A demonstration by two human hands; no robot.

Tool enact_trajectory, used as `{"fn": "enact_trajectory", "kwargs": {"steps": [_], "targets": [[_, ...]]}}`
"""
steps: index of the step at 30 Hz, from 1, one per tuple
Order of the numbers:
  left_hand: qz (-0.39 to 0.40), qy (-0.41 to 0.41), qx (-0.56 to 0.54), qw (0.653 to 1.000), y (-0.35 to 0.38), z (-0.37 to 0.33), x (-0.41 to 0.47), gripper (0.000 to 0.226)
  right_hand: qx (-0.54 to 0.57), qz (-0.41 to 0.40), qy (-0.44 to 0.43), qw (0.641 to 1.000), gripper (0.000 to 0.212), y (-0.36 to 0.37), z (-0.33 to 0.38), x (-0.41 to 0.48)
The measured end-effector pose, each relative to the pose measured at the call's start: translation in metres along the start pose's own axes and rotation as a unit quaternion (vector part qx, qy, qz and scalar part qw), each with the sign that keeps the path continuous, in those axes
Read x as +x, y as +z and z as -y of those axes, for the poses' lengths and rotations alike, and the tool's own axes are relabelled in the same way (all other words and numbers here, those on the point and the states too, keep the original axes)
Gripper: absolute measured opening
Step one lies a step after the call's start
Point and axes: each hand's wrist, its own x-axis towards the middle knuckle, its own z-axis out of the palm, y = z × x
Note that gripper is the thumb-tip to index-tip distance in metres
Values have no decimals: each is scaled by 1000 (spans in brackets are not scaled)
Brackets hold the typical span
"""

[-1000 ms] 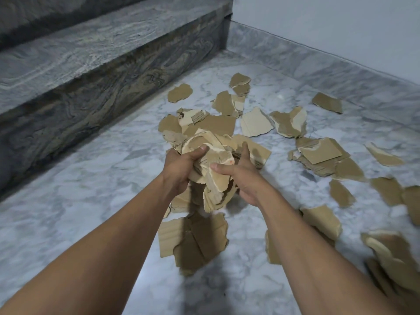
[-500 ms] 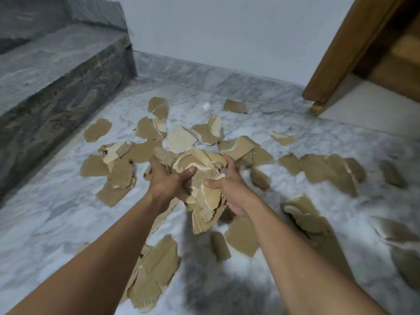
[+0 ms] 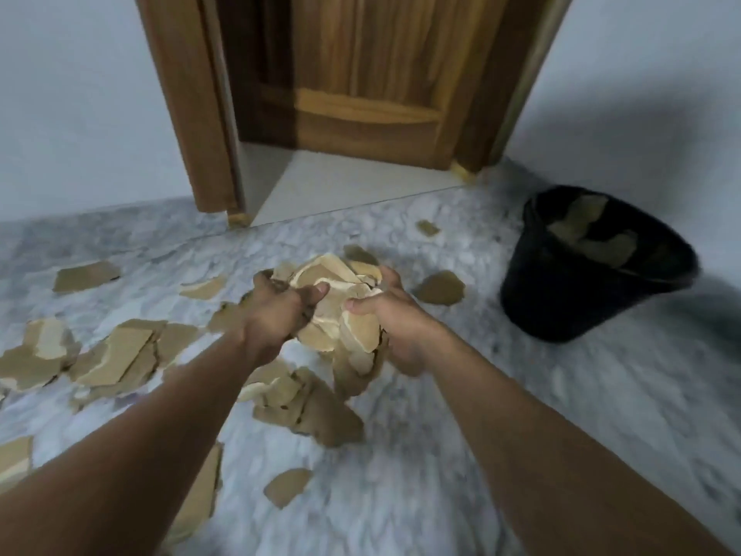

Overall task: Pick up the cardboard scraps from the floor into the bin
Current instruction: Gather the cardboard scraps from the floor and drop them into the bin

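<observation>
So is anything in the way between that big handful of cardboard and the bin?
Nothing visible. Both hands hold the cardboard bundle in the air, and only bare floor lies between it and the open black bin.

Home hallway: marble floor (image 3: 561, 415), wooden door (image 3: 361, 86)

Two bare forearms reach in from the lower edge, one from each bottom corner, and both are uncovered along all of their visible length: no sleeve or cuff shows on either. The left hand (image 3: 276, 311) and the right hand (image 3: 395, 321) wear no gloves. Neither wrist carries a watch, a band or a bracelet, and no ring shows on the fingers that can be seen, though the picture is soft with blur and something small could be missed. The nails that show, on the two thumbs, are cut short and look plain.
</observation>
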Motion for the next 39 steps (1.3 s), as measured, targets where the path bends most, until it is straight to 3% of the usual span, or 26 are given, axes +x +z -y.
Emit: {"fn": "enact_trajectory", "kwargs": {"steps": [1,5,8,12,17,21,25,26,32,35,39], "targets": [[30,10,10,999,27,-10,11,106,3,-24,-4,1000,107,-29,6,0],[99,4,-28,995,148,-72,26,58,2,-107,-24,994,115,-146,37,-9],[146,7,-39,989,235,-113,37,48,6,-161,-47,986,116,-232,62,-17],[191,55,5,980,338,-151,50,59,-23,-233,-73,970,118,-347,70,13],[164,123,72,976,440,-164,72,84,-81,-310,-71,944,78,-416,84,11],[161,143,76,974,488,-157,87,89,-102,-349,-77,928,63,-461,78,25],[166,147,75,972,499,-147,98,89,-49,-367,-65,927,45,-481,72,25],[155,155,74,973,497,-144,100,83,-91,-376,-63,920,45,-484,71,23],[-16,215,109,970,431,-116,93,41,-142,-427,-103,887,51,-455,66,7],[-44,211,174,961,372,-75,79,40,-183,-437,-153,867,47,-417,61,5],[-15,179,291,940,291,0,67,50,-243,-421,-212,848,43,-341,47,10]]}}
